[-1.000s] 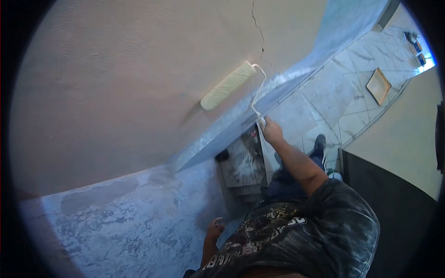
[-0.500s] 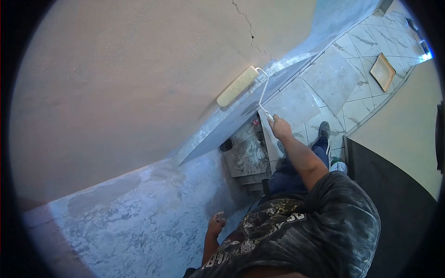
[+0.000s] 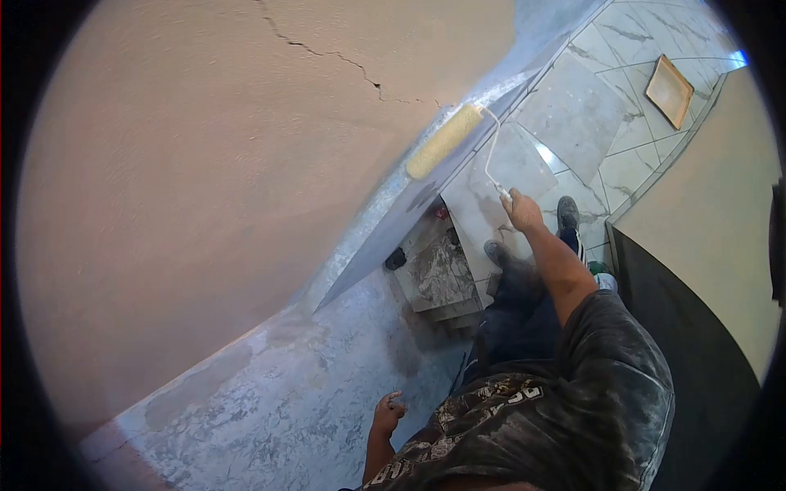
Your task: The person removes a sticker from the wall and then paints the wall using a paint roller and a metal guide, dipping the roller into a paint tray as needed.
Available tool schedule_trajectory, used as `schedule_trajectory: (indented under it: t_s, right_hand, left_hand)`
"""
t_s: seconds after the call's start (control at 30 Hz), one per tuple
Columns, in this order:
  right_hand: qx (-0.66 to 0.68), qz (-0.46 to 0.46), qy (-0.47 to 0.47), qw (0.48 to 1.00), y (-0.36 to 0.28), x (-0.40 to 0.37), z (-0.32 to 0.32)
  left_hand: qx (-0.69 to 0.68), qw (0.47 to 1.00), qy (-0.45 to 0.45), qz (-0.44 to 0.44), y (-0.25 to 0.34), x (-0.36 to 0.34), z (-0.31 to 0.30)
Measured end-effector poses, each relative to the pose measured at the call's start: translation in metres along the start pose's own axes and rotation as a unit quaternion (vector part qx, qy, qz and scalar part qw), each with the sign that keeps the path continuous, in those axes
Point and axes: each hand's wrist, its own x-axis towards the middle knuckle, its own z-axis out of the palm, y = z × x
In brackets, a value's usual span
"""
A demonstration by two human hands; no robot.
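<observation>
My right hand [image 3: 522,211] is closed around the handle of a paint roller [image 3: 444,141], which has a white wire frame and a pale yellow sleeve. The roller sleeve lies along the whitish edge strip [image 3: 368,221] at the bottom of the beige wall [image 3: 205,164]; whether it touches cannot be told. A dark crack runs across the wall above it. Low on the left, my left hand [image 3: 388,412] hangs near the mottled blue-white wall [image 3: 270,401], fingers loosely bent and apart, with nothing visible in it.
A shallow tray [image 3: 670,92] with a wooden-coloured rim lies on the marbled floor tiles [image 3: 630,151]. Steps [image 3: 450,315] drop away below my legs. A dark-and-cream wall [image 3: 704,188] stands on the right. A white container [image 3: 604,280] is beside my leg.
My right hand and the roller have shifted right, and the sleeve now sits lower on the edge strip. The view has moved, so the crack shows further left. My left hand stays low.
</observation>
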Motion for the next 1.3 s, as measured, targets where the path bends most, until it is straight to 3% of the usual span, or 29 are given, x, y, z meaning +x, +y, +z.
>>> schedule_trajectory:
  t_s: [0.37, 0.57, 0.87, 1.1, 1.3]
  right_hand:
    - [0.022, -0.032, -0.008, 0.999, 0.012, 0.080, -0.003]
    - [0.069, -0.042, -0.010, 0.997, -0.020, 0.070, -0.006]
    - [0.055, -0.044, -0.019, 0.997, -0.014, 0.061, -0.015]
    - [0.064, -0.111, 0.059, 0.990, -0.073, 0.038, -0.049]
    - [0.082, -0.153, 0.113, 0.978, -0.127, 0.000, -0.096]
  left_hand:
    - [0.054, 0.998, -0.026, -0.001, 0.064, -0.011, 0.031]
    - [0.063, 0.998, -0.030, 0.001, 0.082, 0.000, 0.024]
    - [0.066, 0.997, -0.009, 0.025, 0.087, 0.006, 0.022]
    - [0.075, 0.996, -0.014, 0.051, 0.085, -0.003, 0.025]
    - [0.006, 0.996, -0.026, 0.085, 0.072, 0.006, 0.018]
